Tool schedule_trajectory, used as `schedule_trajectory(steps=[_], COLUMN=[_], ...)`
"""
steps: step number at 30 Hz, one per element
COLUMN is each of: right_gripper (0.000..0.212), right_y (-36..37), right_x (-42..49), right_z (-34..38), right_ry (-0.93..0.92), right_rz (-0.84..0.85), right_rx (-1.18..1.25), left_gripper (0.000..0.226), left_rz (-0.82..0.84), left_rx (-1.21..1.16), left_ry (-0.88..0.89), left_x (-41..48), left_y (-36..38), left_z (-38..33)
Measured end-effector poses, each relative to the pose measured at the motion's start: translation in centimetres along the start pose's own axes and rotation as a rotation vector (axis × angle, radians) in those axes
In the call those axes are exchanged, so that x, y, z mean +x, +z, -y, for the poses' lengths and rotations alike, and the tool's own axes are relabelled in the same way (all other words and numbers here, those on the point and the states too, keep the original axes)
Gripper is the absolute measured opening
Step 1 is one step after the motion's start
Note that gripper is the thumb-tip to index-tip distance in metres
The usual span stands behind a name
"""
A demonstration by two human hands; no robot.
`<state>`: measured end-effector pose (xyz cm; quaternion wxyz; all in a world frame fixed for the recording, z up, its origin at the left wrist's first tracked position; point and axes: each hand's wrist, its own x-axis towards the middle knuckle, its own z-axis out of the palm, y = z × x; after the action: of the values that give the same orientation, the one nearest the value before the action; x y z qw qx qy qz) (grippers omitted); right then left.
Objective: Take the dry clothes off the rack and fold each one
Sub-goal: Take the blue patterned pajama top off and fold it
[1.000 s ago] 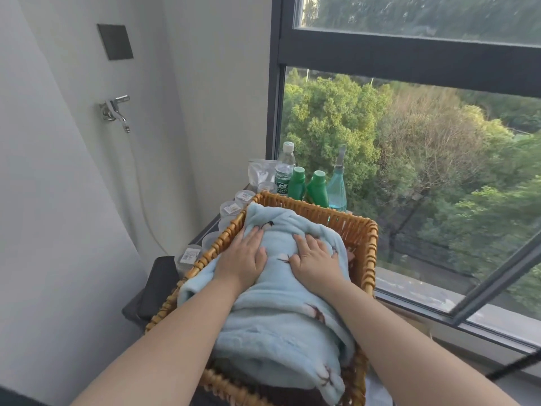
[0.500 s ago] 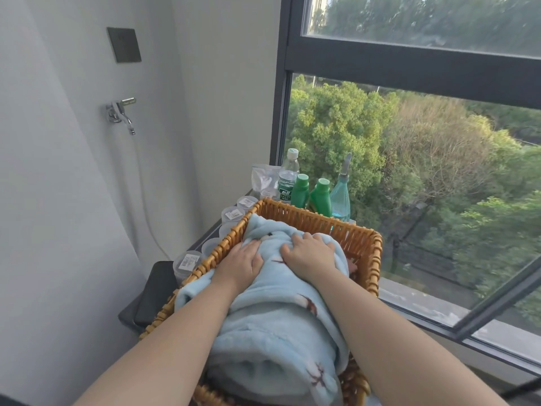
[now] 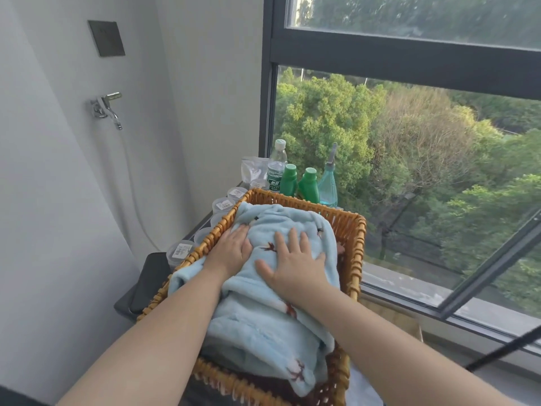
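Pressing down is all I am doing now: my left hand (image 3: 231, 249) and my right hand (image 3: 294, 263) both lie flat on the folded pale-blue fleece garment (image 3: 263, 315). The fingers are straight, and neither hand grips anything. The fleece lies in the wicker basket (image 3: 355, 250) beneath my palms, piled above the rim, with a corner spilling over the edge just outside my left wrist. A darker, reddish cloth (image 3: 263, 383) shows under its near end.

Half a second ago my right hand's fingers were curled into the far part of the fleece, bunching it. They have since flattened and spread, and the hand has slid a little to the right. My left hand has stayed flat on the fleece, close to the basket's left rim, throughout.

I read that as the last tuck being finished and the bundle being smoothed, so this piece looks folded and put away. What should follow is lifting both hands and going back for the next item. The rack is not in view, so I cannot tell how many clothes remain.

Beyond my fingertips, past the basket's far rim, stand a clear water bottle (image 3: 276, 168), two green bottles (image 3: 289, 183) and a teal spray bottle (image 3: 327, 183) by the window. Lidded plastic cups (image 3: 181, 250) line the dark table (image 3: 152, 276) outside my left hand.
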<state>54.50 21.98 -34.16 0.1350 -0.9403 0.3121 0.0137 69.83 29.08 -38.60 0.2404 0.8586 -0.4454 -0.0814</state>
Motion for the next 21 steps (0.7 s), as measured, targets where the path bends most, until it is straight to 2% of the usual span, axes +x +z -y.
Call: schedule_trajectory(steps=[4,6,9,12,15,18,21], right_gripper=[0.094,0.087,0.073,0.072,0.078,0.094,0.105], right_y=[1.8,1.9,1.1,-0.2,-2.6,-4.1,-2.8], right_x=[-0.7,-0.5,-0.6,-1.1,-1.9,-3.1,-4.4], right_z=[-0.5,-0.7,-1.2,-1.7,-1.7,-2.1,-2.2], right_ry=[-0.018,-0.022,-0.028,-0.023,-0.002,-0.015,-0.072], right_rz=[-0.089,-0.067,-0.015,0.032,0.046,0.149,0.236], right_rx=[-0.022,-0.008,0.019,0.009,0.017,0.062,-0.059], left_gripper=[0.074,0.063,0.05,0.051,0.061,0.083,0.072], left_rz=[-0.004,0.0,-0.016,0.032,0.099,0.09,0.097], left_rx=[0.027,0.068,0.292,0.422,0.346,0.272,0.223], left_ry=[0.009,0.001,0.001,0.056,0.161,0.12,0.101], left_x=[-0.1,-0.2,-0.1,-1.1,-2.8,-3.9,-4.9], left_y=[0.1,-0.1,-0.9,-2.5,-3.8,-3.4,-2.6], left_z=[0.0,-0.3,-1.4,-2.7,-2.8,-2.2,-1.9])
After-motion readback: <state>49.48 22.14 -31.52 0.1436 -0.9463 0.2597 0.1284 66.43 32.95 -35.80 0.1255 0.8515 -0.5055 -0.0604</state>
